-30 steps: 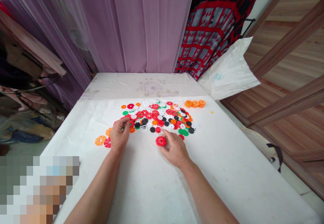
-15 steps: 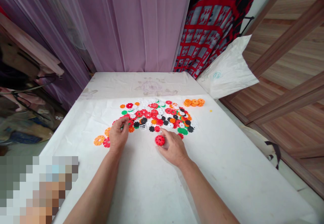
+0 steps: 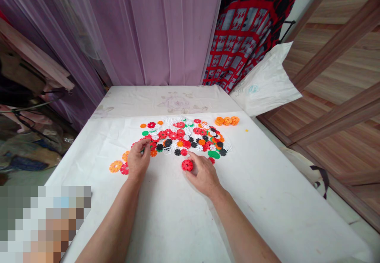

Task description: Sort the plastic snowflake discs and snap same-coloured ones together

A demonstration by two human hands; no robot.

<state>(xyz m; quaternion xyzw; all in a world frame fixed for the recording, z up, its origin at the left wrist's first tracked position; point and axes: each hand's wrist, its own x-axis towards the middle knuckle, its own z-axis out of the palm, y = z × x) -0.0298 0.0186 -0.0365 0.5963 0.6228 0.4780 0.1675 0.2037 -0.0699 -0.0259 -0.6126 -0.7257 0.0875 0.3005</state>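
Note:
My right hand (image 3: 204, 172) is closed on a red notched disc (image 3: 187, 165), pinched between thumb and fingers just in front of a pile of flat plastic discs (image 3: 179, 134). The disc looks thick, perhaps several stacked together. At the pile's left side is my left hand (image 3: 139, 159), its fingers bent and its thumb a little apart from them. Its fingertips are over red discs, and I see nothing held in it. Beside its wrist lie an orange disc (image 3: 115, 166) and a red disc (image 3: 124, 168), partly covered by the hand.
A row of joined orange discs (image 3: 227, 121) lies right of the pile, near a tiny yellow bit (image 3: 246, 130). White lattice pieces (image 3: 167, 150) lie among the discs. A white bag (image 3: 264, 84) stands against the right edge of the cloth-covered table (image 3: 261, 183). Purple curtains (image 3: 160, 29) hang behind.

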